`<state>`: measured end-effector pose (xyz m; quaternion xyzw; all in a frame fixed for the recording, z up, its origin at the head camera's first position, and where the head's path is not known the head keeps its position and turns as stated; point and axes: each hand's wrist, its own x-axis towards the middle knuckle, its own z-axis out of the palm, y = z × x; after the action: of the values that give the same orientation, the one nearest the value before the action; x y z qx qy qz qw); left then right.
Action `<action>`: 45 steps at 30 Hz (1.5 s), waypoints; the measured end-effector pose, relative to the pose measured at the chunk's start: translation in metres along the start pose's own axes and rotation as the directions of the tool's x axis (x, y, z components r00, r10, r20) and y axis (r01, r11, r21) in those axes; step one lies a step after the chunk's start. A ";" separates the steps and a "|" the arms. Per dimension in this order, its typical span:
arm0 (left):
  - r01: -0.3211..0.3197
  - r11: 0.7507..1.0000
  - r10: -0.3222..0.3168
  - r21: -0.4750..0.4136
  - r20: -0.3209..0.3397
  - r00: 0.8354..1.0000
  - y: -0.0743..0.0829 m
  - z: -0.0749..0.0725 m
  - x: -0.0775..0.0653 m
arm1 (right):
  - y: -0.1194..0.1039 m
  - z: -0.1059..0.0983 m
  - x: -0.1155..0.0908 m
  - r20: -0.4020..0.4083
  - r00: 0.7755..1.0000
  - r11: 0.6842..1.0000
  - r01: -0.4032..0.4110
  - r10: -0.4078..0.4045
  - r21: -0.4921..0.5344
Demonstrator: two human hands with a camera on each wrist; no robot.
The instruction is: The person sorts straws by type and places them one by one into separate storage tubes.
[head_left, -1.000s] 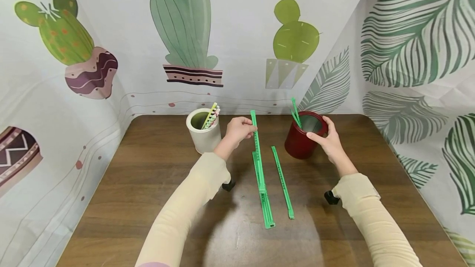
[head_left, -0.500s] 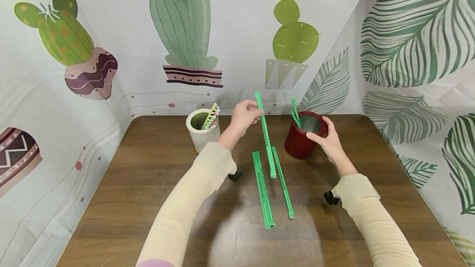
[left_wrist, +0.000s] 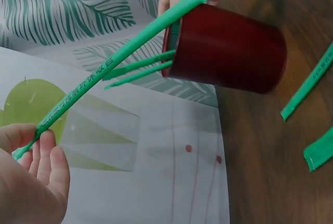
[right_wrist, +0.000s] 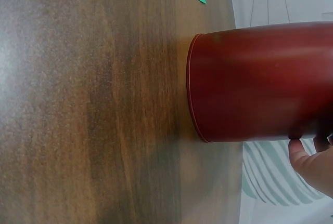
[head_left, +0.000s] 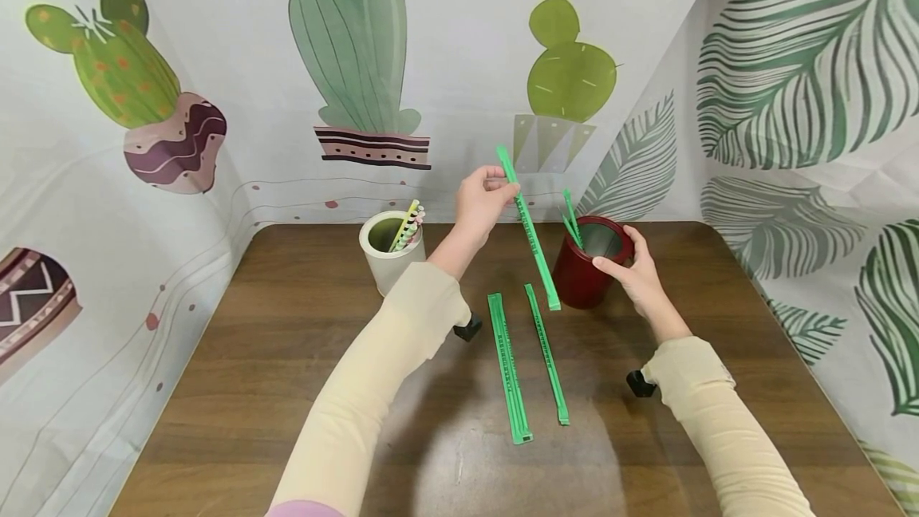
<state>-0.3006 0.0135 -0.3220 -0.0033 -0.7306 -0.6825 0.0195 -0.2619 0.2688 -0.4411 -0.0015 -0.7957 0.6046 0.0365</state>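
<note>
My left hand pinches a green paper-wrapped straw near its upper end. The straw slants down to the right in the air, its lower end in front of the red cup in the head view. Printed characters run along its wrapper in the left wrist view. My right hand grips the red cup at its rim, thumb at the near side and fingers at the right. Green wrapped straws lean out of that cup. On the table lie a single wrapped straw and a few side by side.
A white cup with yellow and striped straws stands at the back left of the wooden table. Behind the table hangs a cloth printed with cacti. Black wrist mounts sit under both sleeves.
My left hand has lifted the wrapped straw off those on the table and carried it up and right towards the red cup, tilting it. The right hand stays on the cup.
</note>
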 end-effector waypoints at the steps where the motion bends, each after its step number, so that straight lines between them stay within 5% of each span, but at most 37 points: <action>1: -0.012 1.000 0.012 -0.003 -0.008 1.000 0.002 0.001 0.000 | 0.000 0.000 0.000 0.002 1.000 1.000 0.002 -0.002 -0.001; 17: -0.134 0.991 0.125 -0.027 -0.201 0.972 0.015 0.014 -0.001 | -0.004 0.001 -0.002 0.007 1.000 1.000 -0.001 0.001 0.002; 30: -0.146 0.981 0.102 -0.129 -0.302 0.948 -0.009 0.029 -0.003 | -0.027 0.006 -0.014 -0.001 1.000 1.000 -0.016 0.016 0.009; 45: -0.153 0.979 0.111 -0.132 -0.283 0.953 -0.033 0.056 -0.015 | -0.020 0.005 -0.009 -0.005 1.000 0.999 -0.016 0.016 0.031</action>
<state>-0.2880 0.0675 -0.3594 0.0408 -0.6648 -0.7273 0.1656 -0.2522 0.2582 -0.4238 -0.0087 -0.7860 0.6172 0.0337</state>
